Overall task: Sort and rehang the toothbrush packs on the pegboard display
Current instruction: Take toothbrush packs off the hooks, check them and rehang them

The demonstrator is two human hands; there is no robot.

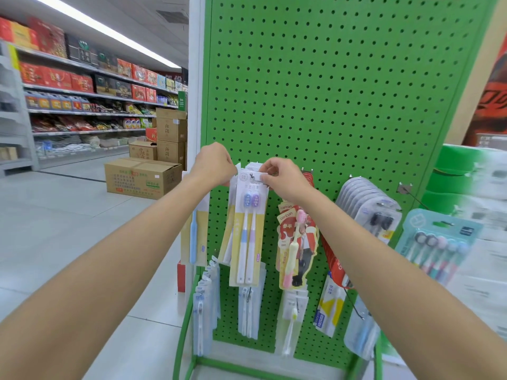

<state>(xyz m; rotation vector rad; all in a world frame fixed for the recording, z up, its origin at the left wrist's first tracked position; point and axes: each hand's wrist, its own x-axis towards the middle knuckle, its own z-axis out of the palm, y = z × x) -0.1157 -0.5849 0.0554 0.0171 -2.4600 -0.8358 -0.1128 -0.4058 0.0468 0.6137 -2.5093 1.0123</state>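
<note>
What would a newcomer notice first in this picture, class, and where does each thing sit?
The tall green pegboard fills the middle and right, mostly bare above. Halfway down it, the left hand and right hand pinch the top of a yellow toothbrush pack at a hook. On the far left run store shelves of red boxes.

— From where is the scene viewed?
— From the head, wide-angle, faced forward and slightly down. The pegboard (329, 91) is seen near, filling the frame from 12 to 3 o'clock.
</note>
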